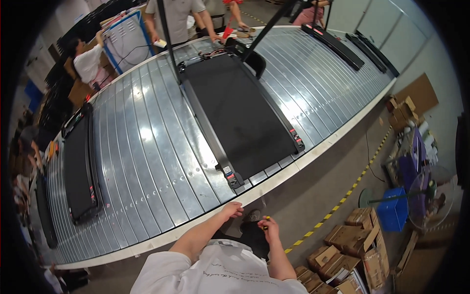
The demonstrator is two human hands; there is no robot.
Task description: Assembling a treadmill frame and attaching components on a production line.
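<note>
- The left hand (231,209) is resting loosely curled, holding nothing, at the conveyor (147,147) edge
- The right hand (269,227) is pinching a small yellow piece (266,218), likely readying it for the treadmill (240,117) just ahead, which calls for a forward reach

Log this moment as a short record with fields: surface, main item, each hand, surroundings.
surface: slatted metal conveyor, curving across the view
main item: black treadmill lying flat on the conveyor, its near end close to the edge
left hand: empty, at the conveyor's near edge
right hand: pinching a small yellow object, too small to identify
other items: more treadmill decks on the belt
surroundings: cardboard boxes, blue crate, yellow-black floor tape
</note>
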